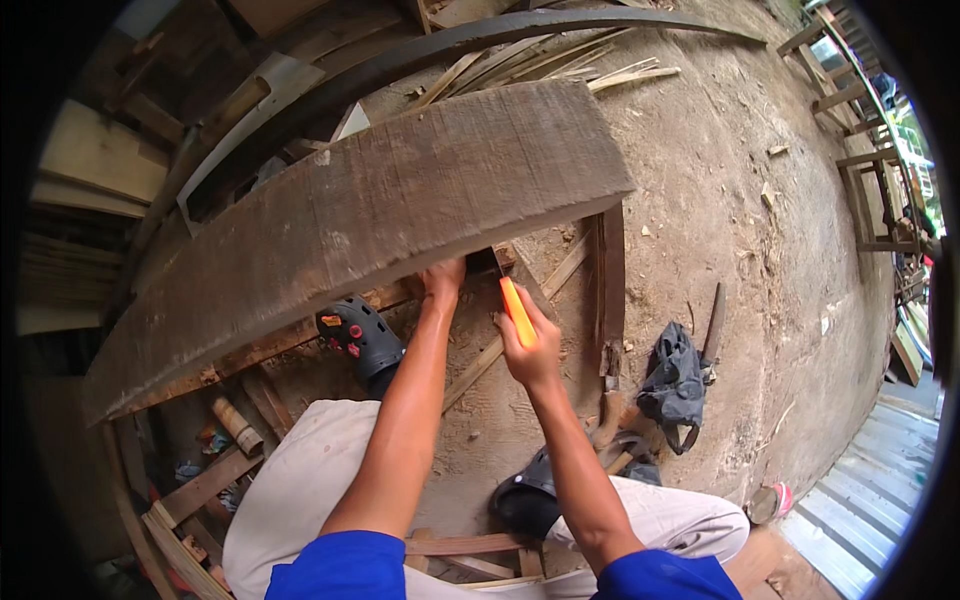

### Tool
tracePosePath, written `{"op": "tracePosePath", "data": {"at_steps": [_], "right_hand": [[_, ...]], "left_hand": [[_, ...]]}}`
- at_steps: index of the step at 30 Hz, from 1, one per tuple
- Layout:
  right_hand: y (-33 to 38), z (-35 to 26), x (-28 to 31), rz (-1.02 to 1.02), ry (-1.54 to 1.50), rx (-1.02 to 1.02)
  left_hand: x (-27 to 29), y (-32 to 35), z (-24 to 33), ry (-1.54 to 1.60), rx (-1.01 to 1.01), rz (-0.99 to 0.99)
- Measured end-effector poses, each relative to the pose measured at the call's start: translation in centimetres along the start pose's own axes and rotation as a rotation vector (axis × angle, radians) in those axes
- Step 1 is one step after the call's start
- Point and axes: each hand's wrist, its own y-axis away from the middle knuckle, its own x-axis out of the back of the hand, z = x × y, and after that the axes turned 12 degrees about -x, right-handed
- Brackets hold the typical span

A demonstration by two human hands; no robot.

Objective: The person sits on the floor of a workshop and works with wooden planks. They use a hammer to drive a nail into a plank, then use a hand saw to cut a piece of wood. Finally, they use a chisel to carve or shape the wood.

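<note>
A thick, weathered wooden plank (370, 190) lies across the bench in front of me, its near edge jutting over my hands. My right hand (535, 350) is closed round the orange handle of a tool (517, 312). A thin dark part of that tool points up toward a small piece of brown wood (485, 262) under the plank's edge. Its far end is too hidden to tell its kind. Beside that wood is my left hand (443, 278), reaching in below the plank. The plank covers its fingers, so what they touch cannot be seen.
A dark wooden leg (610, 290) stands right of my hands. On the dirt floor lie a dark bag (675, 385) and a tool with a wooden handle (607, 415). Wood strips (530, 65) lie behind the plank. Corrugated metal sheet (865, 500) is at the lower right.
</note>
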Motion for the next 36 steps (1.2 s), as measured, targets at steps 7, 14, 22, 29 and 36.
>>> {"op": "tracePosePath", "data": {"at_steps": [7,14,22,29,36], "right_hand": [[12.9,-1.9,7.2,0.023,0.151,0.072],[3.8,2.7,1.0,0.034,0.085,0.09],[2.5,0.7,5.0,-0.132,-0.016,-0.016],[2.7,5.8,1.3,-0.131,-0.305,-0.259],[10.0,2.0,6.7,-0.122,0.043,-0.157]], "left_hand": [[0.7,-1.1,0.8,0.045,0.165,-0.083],[-1.0,-1.1,-0.1,0.042,0.146,-0.106],[-0.3,-0.8,0.0,-0.01,0.164,-0.176],[0.2,-1.4,0.3,0.018,0.201,-0.226],[-0.2,-0.8,-0.2,0.015,0.124,-0.166]]}}
